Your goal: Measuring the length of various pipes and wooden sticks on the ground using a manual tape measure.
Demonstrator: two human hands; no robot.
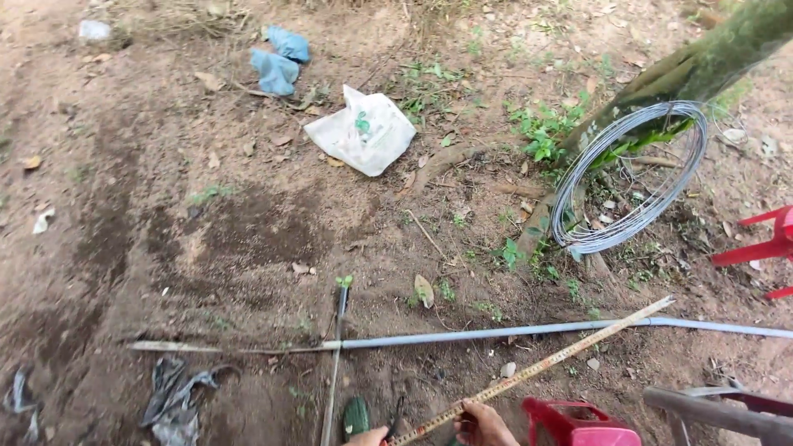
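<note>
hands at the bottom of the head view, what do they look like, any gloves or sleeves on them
Only a little shows at the bottom edge. The right hand is bare: no glove, no ring or watch in view, and no sleeve reaches the part that shows. Of the left hand just a small bare part rises above the frame edge, with no glove visible. Wrists and forearms are cut off, so sleeves cannot be judged.

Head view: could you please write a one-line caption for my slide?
Two hands, right and left, hold a long measuring stick over bare soil beside a grey pipe and a wire coil.
</note>
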